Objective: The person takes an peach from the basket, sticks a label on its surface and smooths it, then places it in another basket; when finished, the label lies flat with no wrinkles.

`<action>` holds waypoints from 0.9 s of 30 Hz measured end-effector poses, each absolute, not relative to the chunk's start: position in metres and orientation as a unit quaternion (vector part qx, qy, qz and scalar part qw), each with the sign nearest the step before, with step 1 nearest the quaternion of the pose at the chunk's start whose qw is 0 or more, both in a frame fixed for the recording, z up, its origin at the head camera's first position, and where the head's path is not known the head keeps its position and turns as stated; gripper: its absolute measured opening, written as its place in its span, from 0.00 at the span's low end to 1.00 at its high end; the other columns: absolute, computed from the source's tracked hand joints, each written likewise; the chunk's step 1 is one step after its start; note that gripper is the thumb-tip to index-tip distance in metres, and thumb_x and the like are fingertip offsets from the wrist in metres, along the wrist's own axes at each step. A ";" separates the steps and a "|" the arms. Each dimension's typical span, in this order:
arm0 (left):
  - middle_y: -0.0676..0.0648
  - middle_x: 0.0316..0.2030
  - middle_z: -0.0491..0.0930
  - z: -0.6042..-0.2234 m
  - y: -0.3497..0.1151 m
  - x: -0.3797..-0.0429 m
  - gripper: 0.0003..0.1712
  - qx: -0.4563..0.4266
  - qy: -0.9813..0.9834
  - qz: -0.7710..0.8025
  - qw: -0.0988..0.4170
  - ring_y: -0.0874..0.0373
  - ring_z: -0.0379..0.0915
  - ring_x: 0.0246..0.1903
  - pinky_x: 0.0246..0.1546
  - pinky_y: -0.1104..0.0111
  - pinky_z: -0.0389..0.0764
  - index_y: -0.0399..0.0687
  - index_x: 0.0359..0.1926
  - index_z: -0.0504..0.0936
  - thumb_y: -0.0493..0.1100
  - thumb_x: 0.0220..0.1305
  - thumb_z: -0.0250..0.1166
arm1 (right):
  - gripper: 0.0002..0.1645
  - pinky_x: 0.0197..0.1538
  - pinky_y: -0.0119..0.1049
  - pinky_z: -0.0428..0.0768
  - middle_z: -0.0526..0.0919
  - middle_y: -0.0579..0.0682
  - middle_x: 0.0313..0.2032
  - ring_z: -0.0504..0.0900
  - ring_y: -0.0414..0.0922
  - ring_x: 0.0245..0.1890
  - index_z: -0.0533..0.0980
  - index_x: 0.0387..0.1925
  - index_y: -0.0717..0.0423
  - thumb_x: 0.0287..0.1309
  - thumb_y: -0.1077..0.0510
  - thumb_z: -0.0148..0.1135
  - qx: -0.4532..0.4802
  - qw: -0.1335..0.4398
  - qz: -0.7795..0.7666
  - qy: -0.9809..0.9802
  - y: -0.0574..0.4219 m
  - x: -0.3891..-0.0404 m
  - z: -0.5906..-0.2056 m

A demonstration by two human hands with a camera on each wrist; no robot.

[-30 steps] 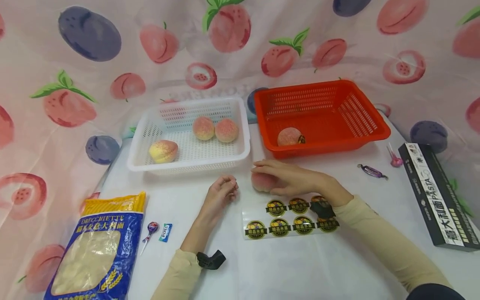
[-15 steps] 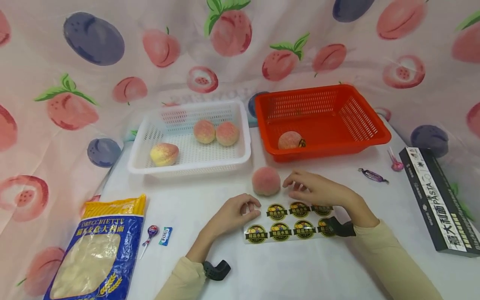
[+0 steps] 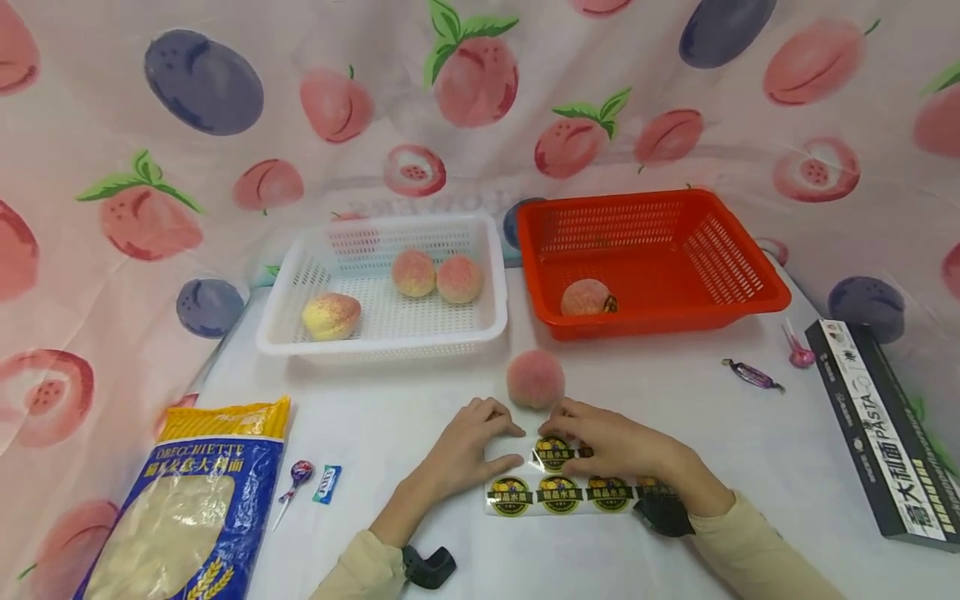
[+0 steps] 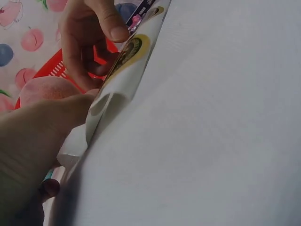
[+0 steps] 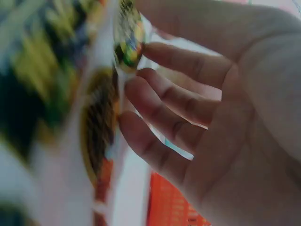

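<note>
Label sheet [image 3: 559,493] on the table, nearest — its left end curled up off the surface in the left wrist view. Left hand [image 3: 461,450] at that end, fingers bent; can't tell if it pinches the edge. Right hand [image 3: 622,446] over the upper labels, fingers loosely bent, not clenched. Peach [image 3: 536,379] just beyond the hands. Farther back — white basket [image 3: 382,340], three peaches [image 3: 459,279]; red basket [image 3: 667,319], one labelled peach [image 3: 587,297].

Five peaches [image 3: 536,379]; two each: baskets [image 3: 382,344], lollipops [image 3: 302,472], candies [image 3: 327,484], pasta packs [image 3: 161,533]; stickers [image 3: 559,494] six, perhaps more.
</note>
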State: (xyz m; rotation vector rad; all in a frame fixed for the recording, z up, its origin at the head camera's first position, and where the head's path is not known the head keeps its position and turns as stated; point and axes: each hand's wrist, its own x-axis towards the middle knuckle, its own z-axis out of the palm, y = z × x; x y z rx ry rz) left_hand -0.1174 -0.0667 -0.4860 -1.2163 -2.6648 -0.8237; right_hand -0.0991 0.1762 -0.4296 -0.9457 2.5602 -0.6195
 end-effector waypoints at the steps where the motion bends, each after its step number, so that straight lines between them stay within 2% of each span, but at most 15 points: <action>1: 0.60 0.40 0.69 -0.488 -0.066 -0.118 0.18 -0.405 -0.870 -0.276 0.052 0.65 0.61 0.40 0.42 0.72 0.66 0.62 0.41 0.78 0.60 0.50 0.62 | 0.25 0.36 0.27 0.70 0.67 0.39 0.41 0.69 0.37 0.36 0.70 0.50 0.40 0.47 0.48 0.64 -0.333 0.162 -0.218 0.903 0.175 -0.098 -0.430; 7: 0.64 0.41 0.74 -0.490 -0.067 -0.118 0.16 -0.422 -0.846 -0.323 0.033 0.70 0.68 0.41 0.39 0.74 0.63 0.62 0.43 0.72 0.54 0.53 0.61 | 0.18 0.38 0.26 0.72 0.69 0.34 0.40 0.69 0.32 0.33 0.71 0.44 0.39 0.50 0.51 0.62 -0.319 0.106 -0.216 0.917 0.168 -0.097 -0.435; 12: 0.69 0.40 0.75 -0.489 -0.067 -0.115 0.11 -0.397 -0.836 -0.380 0.002 0.74 0.70 0.42 0.39 0.75 0.62 0.64 0.41 0.72 0.53 0.56 0.59 | 0.13 0.40 0.26 0.73 0.70 0.33 0.37 0.70 0.30 0.33 0.71 0.40 0.39 0.51 0.54 0.61 -0.306 0.097 -0.240 0.916 0.164 -0.098 -0.438; 16: 0.70 0.36 0.76 -0.490 -0.065 -0.115 0.07 -0.384 -0.832 -0.400 0.014 0.74 0.70 0.40 0.39 0.75 0.63 0.64 0.37 0.74 0.51 0.56 0.60 | 0.11 0.38 0.25 0.72 0.71 0.32 0.33 0.70 0.31 0.32 0.71 0.37 0.39 0.52 0.55 0.60 -0.304 0.102 -0.260 0.911 0.162 -0.099 -0.441; 21: 0.65 0.35 0.78 -0.490 -0.065 -0.117 0.06 -0.380 -0.828 -0.411 0.019 0.72 0.73 0.41 0.40 0.73 0.66 0.60 0.36 0.76 0.47 0.55 0.61 | 0.05 0.32 0.24 0.69 0.69 0.33 0.26 0.69 0.33 0.27 0.70 0.32 0.39 0.53 0.50 0.59 -0.313 0.116 -0.263 0.905 0.164 -0.100 -0.441; 27: 0.62 0.34 0.77 -0.489 -0.064 -0.119 0.06 -0.382 -0.845 -0.369 0.062 0.69 0.71 0.39 0.40 0.73 0.68 0.58 0.34 0.78 0.43 0.54 0.62 | 0.02 0.37 0.26 0.72 0.70 0.30 0.30 0.69 0.33 0.31 0.73 0.32 0.40 0.56 0.51 0.55 -0.376 0.136 -0.283 0.872 0.169 -0.100 -0.434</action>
